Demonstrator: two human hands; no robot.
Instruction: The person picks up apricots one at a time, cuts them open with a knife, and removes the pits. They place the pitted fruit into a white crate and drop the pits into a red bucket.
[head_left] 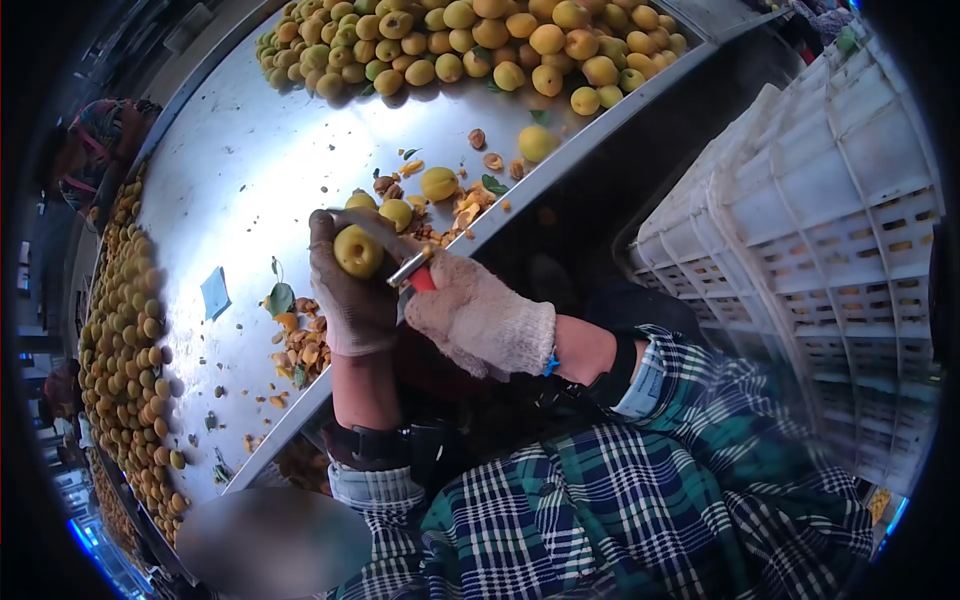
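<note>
My left hand (348, 305), in a soiled work glove, is closed around a yellow-green apricot (358, 252), whose dimpled end faces up. My right hand (482, 312), in a pale knit glove, grips a red-handled knife (422, 274) with a metal collar. Its blade reaches across the upper side of the apricot toward my left thumb. Just beyond my hands, more apricots (438, 184) rest on the metal table (240, 150), close to cut pieces of fruit (470, 208) and brown pits. Another pile of cut pieces (300, 345) lies left of my left wrist.
A large heap of apricots (460, 40) covers the table's far end, and a second heap (120, 350) runs along its left side. White plastic crates (780, 200) stand at the right. A blue paper scrap (215, 293) and leaves lie on the metal.
</note>
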